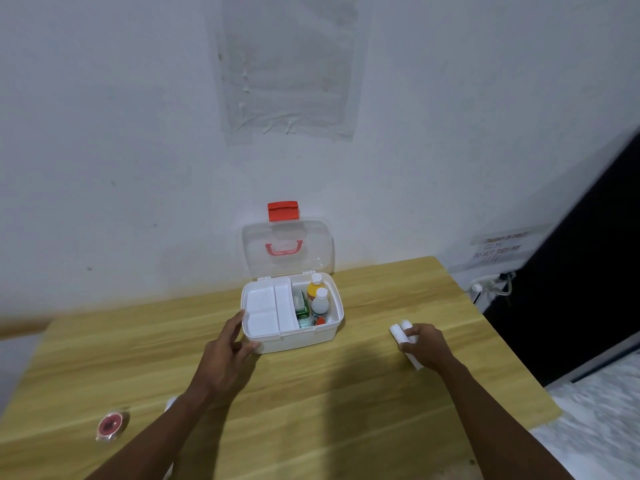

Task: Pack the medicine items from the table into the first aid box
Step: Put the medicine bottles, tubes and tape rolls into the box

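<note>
- A wooden table [311, 393] fills the lower half of the frame, pushed against a pale wall.
- A white first aid box [292, 336] sits at the centre of the frame, near the table's far edge. Its clear lid [287, 247] stands upright against the wall, with a red latch [283, 211] at the top.
- Inside the box, a white tray [268, 310] covers the left part. The right part holds a yellow bottle [314, 289], a white bottle [319, 303] in front of it, a green packet [300, 304] and a small red-capped item [320, 321].
- The left hand [227, 351] reaches in from the lower left and rests against the box's front left corner, fingers spread loosely, thumb touching the front wall. It grips nothing.
- The right hand [427, 344], right of centre, is curled around white bandage rolls [401, 332] that lie on the table, well apart from the box. Their ends poke out past the fingers.
- A round roll with a red middle [111, 425] lies on the table in the lower left of the frame.
- A small white object [170, 403] shows just beside the left forearm; too blurred to identify.
</note>
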